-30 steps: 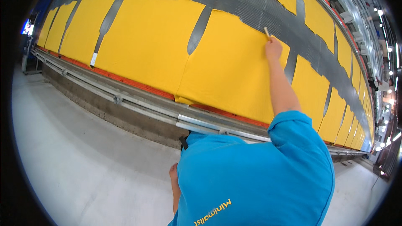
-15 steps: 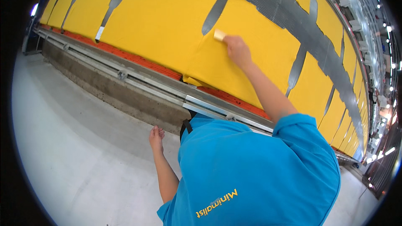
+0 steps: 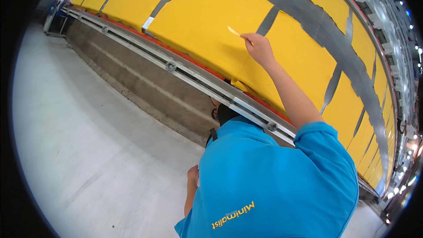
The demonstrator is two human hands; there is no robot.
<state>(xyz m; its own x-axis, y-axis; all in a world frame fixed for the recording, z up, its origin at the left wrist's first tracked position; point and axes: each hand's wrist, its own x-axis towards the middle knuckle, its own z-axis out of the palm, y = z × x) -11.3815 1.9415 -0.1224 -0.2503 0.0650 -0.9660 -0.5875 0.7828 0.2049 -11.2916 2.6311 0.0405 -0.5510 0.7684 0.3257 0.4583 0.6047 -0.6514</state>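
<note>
My right hand (image 3: 260, 49) is closed in a pinch on a thin, flat, pale yellow scraper-like piece (image 3: 233, 30), seen almost edge-on. It is held over a smooth yellow cloth panel (image 3: 207, 22) on a long table. Close behind the hand, a dark grey strip (image 3: 269, 21) separates this panel from its neighbour. At the near edge, a folded corner of yellow cloth (image 3: 239, 85) hangs loose. My left hand (image 3: 193, 174) is low beside my blue shirt, away from the table. Its fingers are mostly hidden, with a small whitish patch next to them.
A metal rail (image 3: 198, 81) with round fittings runs along the table's near side, beside an orange-red edge. Below lies a brown concrete ledge (image 3: 141, 79), then pale floor (image 3: 97, 150). More yellow panels and a wide grey band (image 3: 326, 31) stretch far right.
The table has shifted rightward in view. The piece in my right hand has turned from flat-faced to nearly edge-on. My left hand has dropped closer to my side.
</note>
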